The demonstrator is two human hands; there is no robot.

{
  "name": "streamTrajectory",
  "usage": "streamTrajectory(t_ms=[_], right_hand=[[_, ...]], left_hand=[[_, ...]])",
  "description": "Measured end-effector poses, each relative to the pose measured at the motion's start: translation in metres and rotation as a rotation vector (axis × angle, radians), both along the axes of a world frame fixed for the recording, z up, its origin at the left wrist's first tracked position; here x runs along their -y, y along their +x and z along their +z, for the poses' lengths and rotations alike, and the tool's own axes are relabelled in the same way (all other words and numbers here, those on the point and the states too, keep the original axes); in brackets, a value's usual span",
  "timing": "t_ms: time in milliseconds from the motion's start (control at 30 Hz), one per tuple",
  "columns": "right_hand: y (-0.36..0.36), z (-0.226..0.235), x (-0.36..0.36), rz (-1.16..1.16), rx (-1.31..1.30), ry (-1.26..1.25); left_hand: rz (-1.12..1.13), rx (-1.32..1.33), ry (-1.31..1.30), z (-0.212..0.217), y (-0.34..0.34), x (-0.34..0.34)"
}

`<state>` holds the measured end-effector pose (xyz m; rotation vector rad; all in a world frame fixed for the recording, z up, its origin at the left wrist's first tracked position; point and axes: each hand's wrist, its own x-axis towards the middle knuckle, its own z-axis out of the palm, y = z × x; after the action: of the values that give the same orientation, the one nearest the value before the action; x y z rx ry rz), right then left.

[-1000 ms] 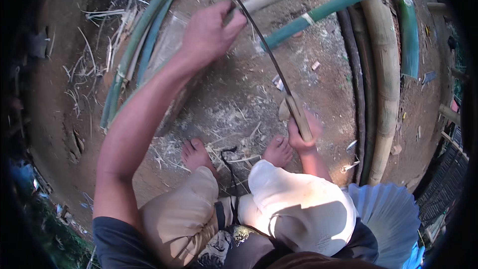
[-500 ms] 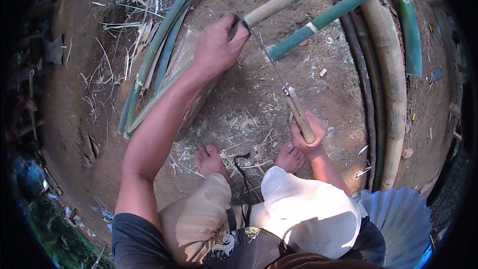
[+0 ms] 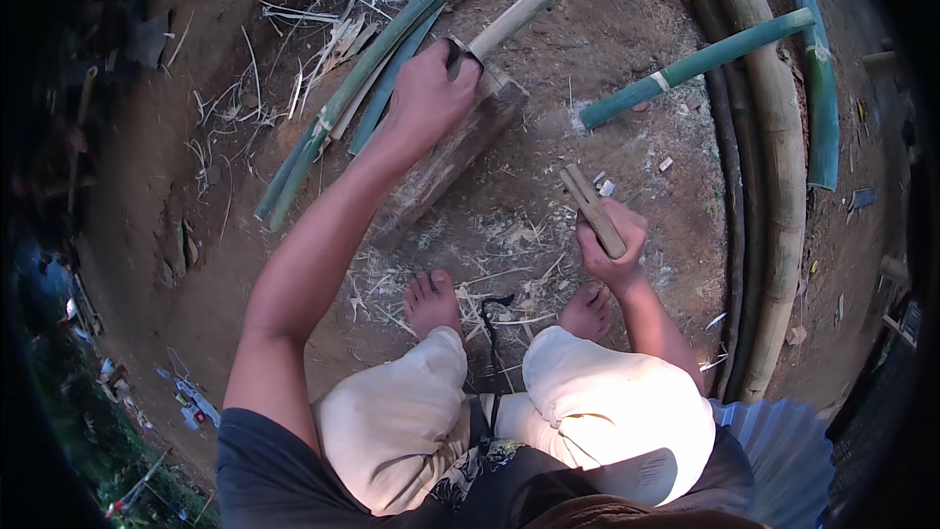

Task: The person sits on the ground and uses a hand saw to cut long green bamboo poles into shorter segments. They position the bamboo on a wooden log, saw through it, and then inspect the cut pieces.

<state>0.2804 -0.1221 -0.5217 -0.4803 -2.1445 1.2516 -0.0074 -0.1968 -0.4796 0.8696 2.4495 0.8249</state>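
Observation:
My left hand [image 3: 431, 88] is closed around the near end of a pale bamboo pole [image 3: 539, 2], which slants away to the upper right. A dark ring shows at the pole's end beside my fingers. Below this hand lies a thick wooden block [image 3: 441, 171]. Lower right, near my foot, my right hand [image 3: 619, 240] is wrapped around the wooden handle of a handsaw [image 3: 594, 211]. The saw's blade cannot be made out now. Between the pole and the long poles at the right, a green bamboo length [image 3: 700, 69] rests with its near end on the ground.
Green bamboo poles [image 3: 367, 69] lie at the left beside pale shavings [image 3: 338, 44]. Long dark poles [image 3: 741, 176] and a thick yellowish bamboo [image 3: 778, 157] run along the right. Another green piece [image 3: 821, 108] lies beyond them. A corrugated sheet [image 3: 783, 451] is by my right side.
The view has shifted. The saw handle has turned, and its thin blade, earlier visible reaching toward my left hand, no longer shows. The pale pole slants more steeply; my left hand keeps its grip.

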Motion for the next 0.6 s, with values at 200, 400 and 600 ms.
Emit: streamTrajectory(t_ms=[200, 400, 600], right_hand=[[-0.006, 0.005, -0.002, -0.015, 0.013, -0.007], [-0.005, 0.014, -0.007, 0.054, 0.117, 0.13], [-0.003, 0.039, -0.011, 0.006, 0.197, 0.104]], left_hand=[[-0.092, -0.114, -0.082, 0.007, 0.003, -0.005], [-0.222, -0.439, -0.155, 0.014, 0.016, 0.016], [-0.123, -0.467, -0.102, -0.025, 0.023, 0.02]])
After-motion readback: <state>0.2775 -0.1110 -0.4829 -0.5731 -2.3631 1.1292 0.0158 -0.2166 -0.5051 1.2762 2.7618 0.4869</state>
